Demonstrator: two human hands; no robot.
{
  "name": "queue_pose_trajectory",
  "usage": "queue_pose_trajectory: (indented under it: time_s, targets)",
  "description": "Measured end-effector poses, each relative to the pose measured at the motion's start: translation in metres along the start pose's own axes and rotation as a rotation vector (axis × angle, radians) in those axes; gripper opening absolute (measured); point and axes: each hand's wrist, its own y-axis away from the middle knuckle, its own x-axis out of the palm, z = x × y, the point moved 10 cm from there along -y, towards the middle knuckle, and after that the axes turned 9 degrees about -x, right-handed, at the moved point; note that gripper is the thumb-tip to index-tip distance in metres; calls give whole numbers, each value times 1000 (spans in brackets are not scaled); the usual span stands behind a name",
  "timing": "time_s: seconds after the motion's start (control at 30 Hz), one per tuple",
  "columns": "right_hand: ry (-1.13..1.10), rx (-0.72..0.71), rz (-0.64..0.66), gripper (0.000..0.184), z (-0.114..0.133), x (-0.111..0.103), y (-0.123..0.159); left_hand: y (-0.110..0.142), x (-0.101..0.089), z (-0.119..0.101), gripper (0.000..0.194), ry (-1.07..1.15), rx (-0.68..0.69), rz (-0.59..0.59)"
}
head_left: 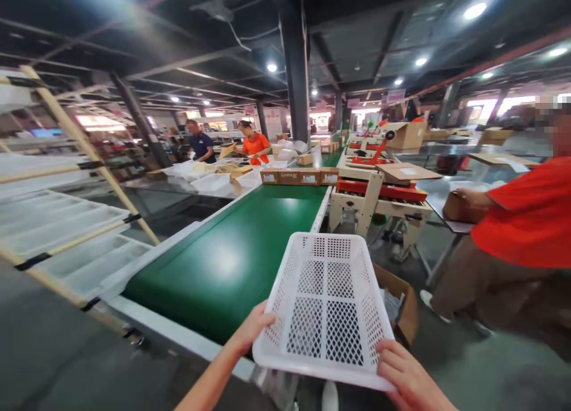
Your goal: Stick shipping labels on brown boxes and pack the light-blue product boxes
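Observation:
I hold a white perforated plastic basket point(328, 304) out in front of me, tilted, with its open side facing up. My left hand point(252, 328) grips its left rim, and my right hand point(404, 375) grips its near right corner. Under the basket's left side runs a green conveyor belt point(223, 262), and the basket hangs over the belt's near edge. The basket's right side partly hides an open cardboard box point(404, 298) on the floor.
A person in a red shirt point(521, 215) stands at right, one hand on a brown carton point(461, 207). Beyond the belt stands a red-and-cream carton sealing machine point(379, 191). White trays sit in a wooden rack point(57, 232) at left. Two people work at a far table.

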Motion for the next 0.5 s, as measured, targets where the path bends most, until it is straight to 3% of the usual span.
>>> queue_pose_trajectory:
  time_s: [0.1, 0.17, 0.2, 0.3, 0.33, 0.37, 0.47, 0.5]
  targets:
    - [102, -98, 89, 21, -71, 4, -85, -73, -42, -32, 40, 117, 27, -4]
    - [136, -129, 112, 21, -128, 5, -146, -130, -84, -50, 44, 258, 64, -86]
    - [138, -137, 108, 20, -159, 5, -176, -159, -111, -55, 45, 349, 85, -192]
    - [132, -146, 69, 20, -252, 8, -261, -228, -184, -44, 46, 460, 86, -689]
    - [143, -148, 63, 21, -281, 12, -286, -245, -196, -36, 46, 380, 52, -830]
    - [164, -150, 77, 21, -308, 20, -310, -264, -197, -31, 45, 250, 25, -878]
    - [299, -111, 216, 19, -380, 61, -379, -310, -181, -10, 36, -186, -87, -876]
    - [342, -86, 263, 19, -401, 74, -402, -314, -178, -3, 35, -324, -119, -924]
